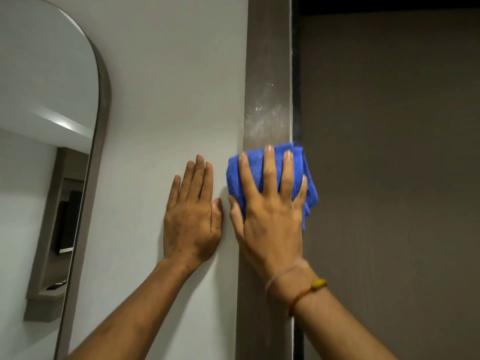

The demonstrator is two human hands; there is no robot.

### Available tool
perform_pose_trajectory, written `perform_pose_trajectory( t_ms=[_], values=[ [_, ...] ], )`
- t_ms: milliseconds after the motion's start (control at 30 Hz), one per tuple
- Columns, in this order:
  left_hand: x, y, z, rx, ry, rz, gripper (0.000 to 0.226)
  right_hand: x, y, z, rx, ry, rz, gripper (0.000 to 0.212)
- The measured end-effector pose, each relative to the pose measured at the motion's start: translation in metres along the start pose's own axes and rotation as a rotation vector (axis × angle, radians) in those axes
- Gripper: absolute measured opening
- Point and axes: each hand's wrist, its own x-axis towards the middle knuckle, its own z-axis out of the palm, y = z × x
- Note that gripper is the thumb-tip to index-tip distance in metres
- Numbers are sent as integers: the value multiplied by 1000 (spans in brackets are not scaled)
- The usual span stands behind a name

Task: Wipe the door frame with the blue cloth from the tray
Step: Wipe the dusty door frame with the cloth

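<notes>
Head view shows the cloth point(270, 175) already off the tray and pressed flat against the frame point(267, 61) under the spread right hand point(270, 214), whose grip is a flat-palmed press with the thumb hooked round the cloth's left edge rather than a closed fist. Left of the frame, the left hand point(193, 216) lies open and empty on the wall point(168, 74), touching nothing else. Whitish smears point(265, 113) on the frame just above the cloth suggest wiping is under way but unfinished, with that patch and the frame's upper length probably left.
</notes>
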Motion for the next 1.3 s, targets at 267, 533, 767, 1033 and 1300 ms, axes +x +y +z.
perform_pose_trajectory(
  t_ms=[267,533,767,1033,1300],
  values=[
    [11,6,-4,-14,-31,-10,60,0,8,-5,-75,-57,-111,67],
    [53,2,-6,25,-21,35,60,-4,5,-4,-34,-56,-67,70],
    [54,0,-5,7,-1,43,62,47,15,-12,-19,-88,-153,67],
    [55,-3,-1,-11,15,52,62,45,10,-6,23,-10,-106,69],
    [55,-2,-2,-13,29,47,61,79,20,-10,40,-28,-136,66]
  ],
)
